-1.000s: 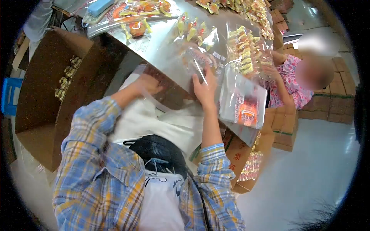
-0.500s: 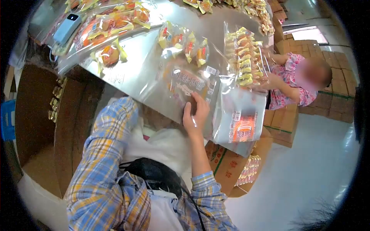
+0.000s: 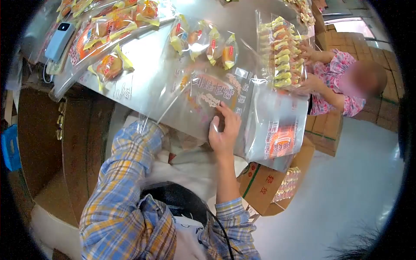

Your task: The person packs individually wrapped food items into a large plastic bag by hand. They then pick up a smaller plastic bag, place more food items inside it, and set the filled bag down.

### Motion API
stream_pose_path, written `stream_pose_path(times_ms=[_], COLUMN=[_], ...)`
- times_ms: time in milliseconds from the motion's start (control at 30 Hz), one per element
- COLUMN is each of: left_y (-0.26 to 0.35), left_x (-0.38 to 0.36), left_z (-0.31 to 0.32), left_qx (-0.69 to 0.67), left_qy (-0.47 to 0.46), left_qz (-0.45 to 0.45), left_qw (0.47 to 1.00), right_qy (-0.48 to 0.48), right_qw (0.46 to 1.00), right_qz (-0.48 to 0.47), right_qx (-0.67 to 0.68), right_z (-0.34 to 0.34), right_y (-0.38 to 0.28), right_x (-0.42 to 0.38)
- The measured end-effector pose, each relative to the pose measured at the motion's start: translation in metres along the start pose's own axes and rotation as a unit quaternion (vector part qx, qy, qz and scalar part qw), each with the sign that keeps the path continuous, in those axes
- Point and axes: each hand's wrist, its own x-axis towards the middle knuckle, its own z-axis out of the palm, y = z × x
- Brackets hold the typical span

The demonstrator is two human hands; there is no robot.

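Observation:
My right hand (image 3: 226, 134) lies palm down on a clear printed bag (image 3: 207, 93) at the table's near edge, thumb and index finger apart. Its fingertips touch the bag by the lettering. My left hand is out of sight; only its plaid sleeve (image 3: 134, 147) shows, ending below the table edge beside the clear film. Several wrapped pastries (image 3: 212, 47) stand in a row just beyond the bag. One more wrapped pastry (image 3: 109, 67) lies to the left. To the right, clear bags with an orange print (image 3: 281, 141) hang over the table edge.
Across the right side, another person (image 3: 331, 89) handles a clear pack of stacked pastries (image 3: 284, 56). At the left are bagged pastries (image 3: 117, 24) and a light blue phone-like device (image 3: 59, 41). Cardboard boxes (image 3: 264, 182) stand below the table, with more stacked behind the person.
The view has shifted slightly. My right hand stays on the printed bag, while clear film near my left sleeve has changed position. The other person's hands have moved at the pastry pack.

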Motion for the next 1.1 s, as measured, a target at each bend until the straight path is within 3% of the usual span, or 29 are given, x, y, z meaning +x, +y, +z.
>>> stream_pose_path(times_ms=[467, 600, 667, 700, 800, 900, 1000, 1100], left_y=[0.056, 0.067, 0.073, 0.078, 0.072, 0.071, 0.058, 0.045], left_x=[-0.016, -0.031, -0.034, -0.037, -0.045, -0.039, -0.042, -0.047], left_z=[0.003, 0.01, 0.009, 0.004, 0.001, 0.001, -0.006, -0.005], left_qx=[0.022, 0.022, 0.029, 0.018, -0.016, 0.014, -0.032, -0.008], left_qy=[0.069, 0.066, 0.107, 0.175, 0.143, 0.123, 0.083, 0.158], left_qz=[0.035, 0.032, 0.035, 0.05, 0.093, 0.043, 0.028, 0.046], left_qw=[0.997, 0.997, 0.993, 0.983, 0.985, 0.991, 0.996, 0.986], right_qy=[0.024, 0.004, 0.014, 0.025, 0.014, 0.009, -0.027, -0.086], right_qw=[0.999, 0.998, 0.997, 0.997, 0.997, 0.991, 0.991, 0.988], right_qz=[-0.043, -0.016, -0.035, -0.04, -0.016, 0.05, 0.097, 0.069], right_qx=[0.012, 0.054, 0.06, 0.062, 0.071, 0.123, 0.089, -0.112], right_z=[0.003, -0.001, 0.005, 0.005, -0.001, -0.003, -0.005, -0.015], right_y=[0.011, 0.006, 0.018, 0.017, 0.012, 0.014, 0.005, -0.028], right_x=[-0.003, -0.002, -0.004, -0.001, -0.002, -0.001, 0.005, 0.025])
